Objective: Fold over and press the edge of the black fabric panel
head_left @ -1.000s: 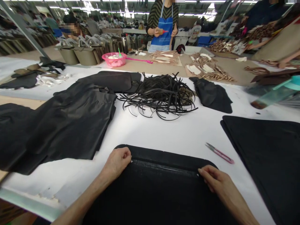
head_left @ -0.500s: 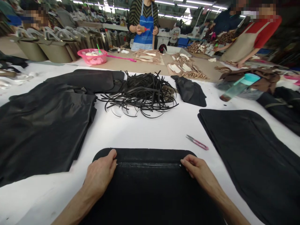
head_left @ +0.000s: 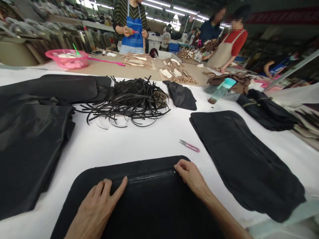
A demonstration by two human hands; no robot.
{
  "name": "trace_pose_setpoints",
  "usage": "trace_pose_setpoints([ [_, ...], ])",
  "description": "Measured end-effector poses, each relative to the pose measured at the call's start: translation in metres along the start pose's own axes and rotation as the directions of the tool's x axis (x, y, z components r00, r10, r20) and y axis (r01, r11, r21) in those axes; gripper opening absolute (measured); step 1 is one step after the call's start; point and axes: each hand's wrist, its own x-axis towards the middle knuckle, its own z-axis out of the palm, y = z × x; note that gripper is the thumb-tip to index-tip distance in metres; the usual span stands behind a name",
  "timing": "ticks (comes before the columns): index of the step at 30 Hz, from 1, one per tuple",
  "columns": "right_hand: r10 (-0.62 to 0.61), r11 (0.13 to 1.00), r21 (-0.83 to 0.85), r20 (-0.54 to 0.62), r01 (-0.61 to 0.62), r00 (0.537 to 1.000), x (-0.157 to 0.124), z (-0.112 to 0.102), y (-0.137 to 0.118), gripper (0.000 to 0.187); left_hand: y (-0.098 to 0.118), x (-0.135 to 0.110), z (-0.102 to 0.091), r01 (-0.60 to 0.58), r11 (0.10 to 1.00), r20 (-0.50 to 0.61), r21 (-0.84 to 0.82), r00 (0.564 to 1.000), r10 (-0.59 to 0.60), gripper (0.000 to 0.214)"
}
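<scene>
A black leather-like panel (head_left: 159, 205) with rounded corners lies in front of me on the white table, a shiny seam line running across near its far edge. My left hand (head_left: 97, 205) rests on the panel with fingers apart, the thumb tip at the seam's left end. At the right end, my right hand (head_left: 191, 177) has thumb and forefinger pinched together, with a tiny white bit beside the fingertips; what they hold is too small to make out. Pink-handled thread snips (head_left: 189, 146) lie beyond that hand.
Stacked black panels (head_left: 239, 156) lie to the right, black sheets (head_left: 30, 146) to the left. A heap of black strips (head_left: 132, 99) lies farther back, near a bottle with a turquoise lid (head_left: 221, 90) and a pink basket (head_left: 67, 59). Co-workers stand across the table.
My left hand has let go of the panel's left edge and spread onto its surface by the seam. The panel has turned slightly; the view has swung right.
</scene>
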Motion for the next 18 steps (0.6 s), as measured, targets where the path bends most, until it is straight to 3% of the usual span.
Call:
trace_pose_setpoints([
  [7, 0.025, 0.997, -0.068, -0.054, -0.028, 0.998, -0.001, 0.002, -0.004, 0.024, 0.01, 0.012, -0.002, -0.046, 0.99, 0.044, 0.133, 0.998, 0.041, 0.081],
  [18, -0.06, 0.963, -0.268, -0.097, 0.032, 0.993, -0.011, 0.01, -0.01, 0.022, 0.015, 0.014, -0.004, -0.036, 0.979, 0.037, 0.201, 0.999, 0.029, 0.08],
])
